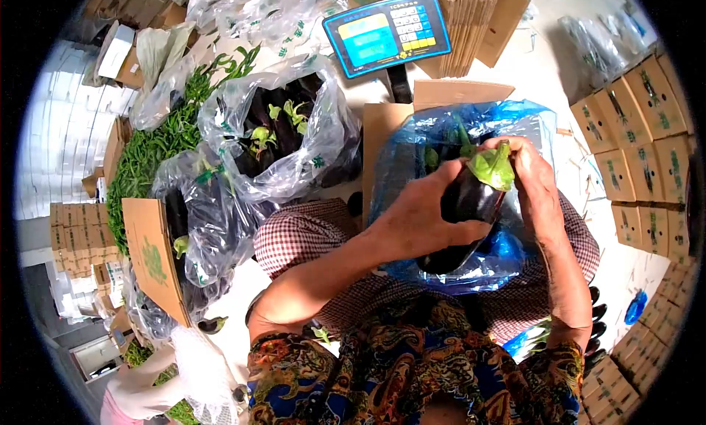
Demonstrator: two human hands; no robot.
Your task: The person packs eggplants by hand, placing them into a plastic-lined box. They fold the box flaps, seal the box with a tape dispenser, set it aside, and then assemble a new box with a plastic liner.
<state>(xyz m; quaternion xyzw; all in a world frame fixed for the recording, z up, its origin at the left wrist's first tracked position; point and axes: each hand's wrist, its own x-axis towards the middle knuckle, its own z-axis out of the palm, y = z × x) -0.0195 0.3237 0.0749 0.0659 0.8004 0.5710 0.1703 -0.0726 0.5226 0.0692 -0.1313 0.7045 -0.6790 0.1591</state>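
A dark purple eggplant (462, 198) with a green calyx is in front of me, over an open cardboard box (381, 127) lined with a blue plastic bag (540, 120). My left hand (423, 212) is wrapped around the eggplant's body from the left, thumb across its lower part. At the stem end, my right hand (535, 186) grips the calyx from the right, its fingertips partly hidden. Other greenery shows inside the bag behind my hands. Just beyond the box stands a digital scale display (386, 35).
To the left, a clear plastic bag (323, 156) holds several eggplants, beside a heap of green peppers (151, 156). Flattened cardboard (463, 20) stands behind the scale. Stacked cartons (647, 160) line the right. Another person's pale sleeve (151, 388) shows at lower left.
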